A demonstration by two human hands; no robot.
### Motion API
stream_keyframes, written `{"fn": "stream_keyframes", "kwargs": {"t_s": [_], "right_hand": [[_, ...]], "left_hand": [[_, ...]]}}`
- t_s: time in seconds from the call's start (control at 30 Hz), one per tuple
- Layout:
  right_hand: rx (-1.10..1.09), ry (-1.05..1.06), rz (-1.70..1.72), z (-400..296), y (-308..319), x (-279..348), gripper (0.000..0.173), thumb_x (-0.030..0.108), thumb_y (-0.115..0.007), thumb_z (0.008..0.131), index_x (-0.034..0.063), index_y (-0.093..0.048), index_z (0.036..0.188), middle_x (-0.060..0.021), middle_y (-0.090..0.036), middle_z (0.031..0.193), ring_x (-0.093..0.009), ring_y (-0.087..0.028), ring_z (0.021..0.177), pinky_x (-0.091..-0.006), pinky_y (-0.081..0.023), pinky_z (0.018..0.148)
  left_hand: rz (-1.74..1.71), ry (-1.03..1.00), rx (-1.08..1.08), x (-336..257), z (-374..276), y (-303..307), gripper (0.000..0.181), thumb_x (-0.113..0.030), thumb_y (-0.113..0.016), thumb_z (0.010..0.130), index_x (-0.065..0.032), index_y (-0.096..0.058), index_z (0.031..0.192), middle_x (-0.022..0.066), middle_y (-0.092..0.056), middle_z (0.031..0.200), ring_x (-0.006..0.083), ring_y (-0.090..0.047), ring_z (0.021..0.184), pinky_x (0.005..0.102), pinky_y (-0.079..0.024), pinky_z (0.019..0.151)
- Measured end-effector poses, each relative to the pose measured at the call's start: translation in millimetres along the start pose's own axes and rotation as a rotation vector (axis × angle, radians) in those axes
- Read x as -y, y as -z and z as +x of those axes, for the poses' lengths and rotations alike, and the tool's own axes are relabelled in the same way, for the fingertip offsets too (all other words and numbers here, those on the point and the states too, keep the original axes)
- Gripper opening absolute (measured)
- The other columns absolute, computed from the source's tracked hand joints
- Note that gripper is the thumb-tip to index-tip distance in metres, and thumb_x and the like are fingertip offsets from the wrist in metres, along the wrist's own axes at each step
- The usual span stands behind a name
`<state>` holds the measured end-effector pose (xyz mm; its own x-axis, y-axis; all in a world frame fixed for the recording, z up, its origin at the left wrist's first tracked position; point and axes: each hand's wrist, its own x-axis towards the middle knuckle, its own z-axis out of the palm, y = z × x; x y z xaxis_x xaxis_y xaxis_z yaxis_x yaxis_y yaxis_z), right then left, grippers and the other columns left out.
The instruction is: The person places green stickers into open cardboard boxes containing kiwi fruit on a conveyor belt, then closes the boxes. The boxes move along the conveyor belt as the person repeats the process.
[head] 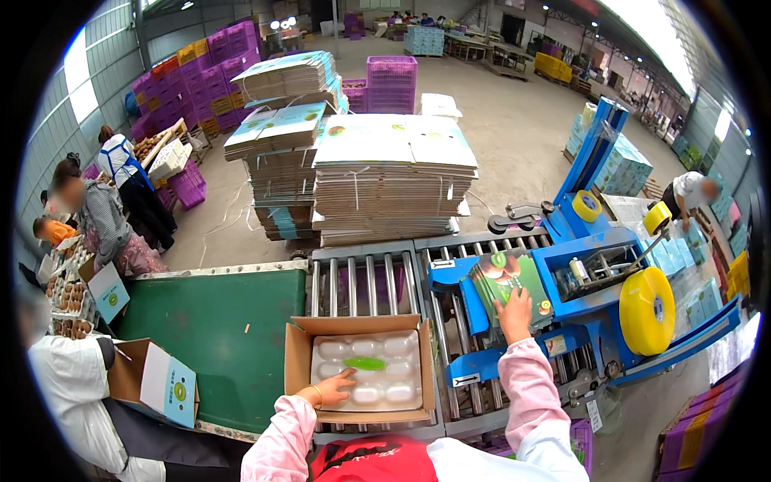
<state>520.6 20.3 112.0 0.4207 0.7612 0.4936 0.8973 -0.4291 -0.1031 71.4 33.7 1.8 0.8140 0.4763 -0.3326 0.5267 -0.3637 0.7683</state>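
Observation:
An uncovered cardboard carton (426, 385) stands before me on the metal rollers. Inside it lies a translucent white plastic tray (394, 394) with domed cups, and a small green leaf-shaped piece (365, 363) rests on top. My left hand (335, 387) reaches over the near left rim, fingers apart, at the tray's left part and just below the green piece. To the right, my right hand (514, 313) touches a stack of green printed sheets (503, 274) picturing kiwifruit. The stack lies on the blue carton-taping machine (545, 265). Whether these fingers grip a sheet cannot be told.
A green conveyor belt (229, 337) runs left, with another carton (162, 379) beside a co-worker's sleeve (72, 373). Flattened cartons (391, 187) are piled beyond the roller conveyor (361, 280). A yellow tape roll (647, 311) hangs on the machine's right. Another person (686, 193) bends beyond it.

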Motion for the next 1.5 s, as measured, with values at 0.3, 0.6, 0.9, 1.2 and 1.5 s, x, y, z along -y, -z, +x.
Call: {"fn": "stream_keyframes", "kwargs": {"t_s": [0.3, 0.6, 0.9, 1.2, 1.5], "right_hand": [[0.149, 0.158, 0.064, -1.5, 9.4, -7.5, 0.013, 0.010, -0.063, 0.064, 0.0032, -0.057, 0.073, -0.0099, -0.058, 0.081, -0.026, -0.053, 0.082, -0.0381, -0.046, 0.066], [0.647, -0.481, 0.821, 24.1, 26.7, -40.2, 0.015, 0.006, -0.075, 0.059, -0.0005, -0.062, 0.063, 0.0018, -0.054, 0.057, -0.009, -0.046, 0.049, -0.0248, -0.034, 0.045], [0.594, 0.509, 0.498, -78.7, 87.0, 160.7, 0.021, 0.000, -0.055, 0.064, 0.0008, -0.053, 0.085, -0.0148, -0.056, 0.086, -0.034, -0.056, 0.077, -0.0396, -0.046, 0.064], [0.900, 0.155, 0.665, -98.0, 99.8, 166.7, 0.014, 0.016, -0.058, 0.070, 0.0029, -0.058, 0.076, -0.0155, -0.059, 0.081, -0.030, -0.059, 0.071, -0.0386, -0.047, 0.063], [1.032, 0.597, 0.770, -159.8, -37.5, 154.7, 0.020, 0.004, -0.049, 0.073, 0.0017, -0.051, 0.093, -0.0208, -0.047, 0.095, -0.039, -0.049, 0.088, -0.0413, -0.041, 0.079]], "left_hand": [[-0.058, 0.020, -0.230, -7.3, -12.6, -0.2, 0.031, -0.011, -0.049, 0.074, -0.0038, -0.058, 0.102, 0.0118, -0.044, 0.125, 0.0278, -0.044, 0.112, 0.0316, -0.035, 0.094], [-0.615, 0.369, -0.313, -27.6, -8.8, 16.3, 0.026, -0.013, -0.044, 0.084, 0.0013, -0.059, 0.101, 0.0088, -0.061, 0.101, 0.0178, -0.059, 0.089, 0.0260, -0.044, 0.076], [-1.118, 0.524, -0.605, -16.2, -2.8, 32.8, 0.056, -0.047, -0.031, 0.086, -0.0025, -0.042, 0.120, 0.0120, -0.060, 0.103, 0.0212, -0.054, 0.097, 0.0328, -0.039, 0.078], [-0.915, 0.441, -0.702, 20.3, -3.1, 22.5, 0.056, -0.050, -0.046, 0.082, -0.0012, -0.049, 0.109, 0.0110, -0.054, 0.106, 0.0198, -0.050, 0.095, 0.0359, -0.041, 0.076], [-0.203, 0.522, -0.634, -119.3, -74.7, 52.2, 0.086, -0.051, -0.071, 0.055, 0.0089, -0.038, 0.107, 0.0259, -0.039, 0.116, 0.0400, -0.037, 0.110, 0.0485, -0.032, 0.088]]}}
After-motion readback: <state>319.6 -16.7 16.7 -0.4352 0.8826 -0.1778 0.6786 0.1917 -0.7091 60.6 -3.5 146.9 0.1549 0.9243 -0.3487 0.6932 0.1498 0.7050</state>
